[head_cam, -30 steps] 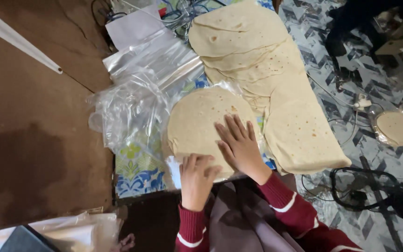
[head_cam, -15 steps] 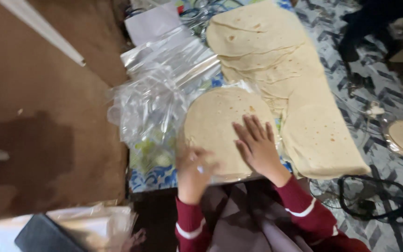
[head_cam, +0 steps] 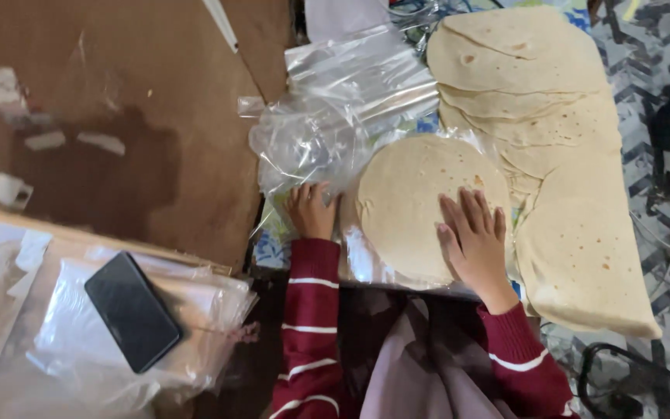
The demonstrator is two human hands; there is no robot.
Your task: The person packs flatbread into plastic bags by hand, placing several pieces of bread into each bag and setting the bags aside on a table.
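Observation:
A round pale flatbread (head_cam: 416, 194) lies on a clear plastic bag (head_cam: 335, 132) at the near edge of a patterned cloth. My right hand (head_cam: 474, 237) rests flat on the flatbread's right side, fingers spread. My left hand (head_cam: 312, 209) presses on the plastic just left of the flatbread, fingers curled on the film. Behind and to the right, several more flatbreads (head_cam: 537, 101) overlap in a long row that runs toward me down the right side.
A black phone (head_cam: 132, 310) lies on a pile of clear bags (head_cam: 79, 341) at lower left. Brown floor (head_cam: 118, 116) with a dark stain spreads to the left. A black wire object (head_cam: 637, 380) sits at lower right on a grey patterned mat.
The view has swung left and down, bringing the phone and bag pile into sight. My left hand has moved from the flatbread's near edge onto the plastic at its left. My right hand stays on the flatbread.

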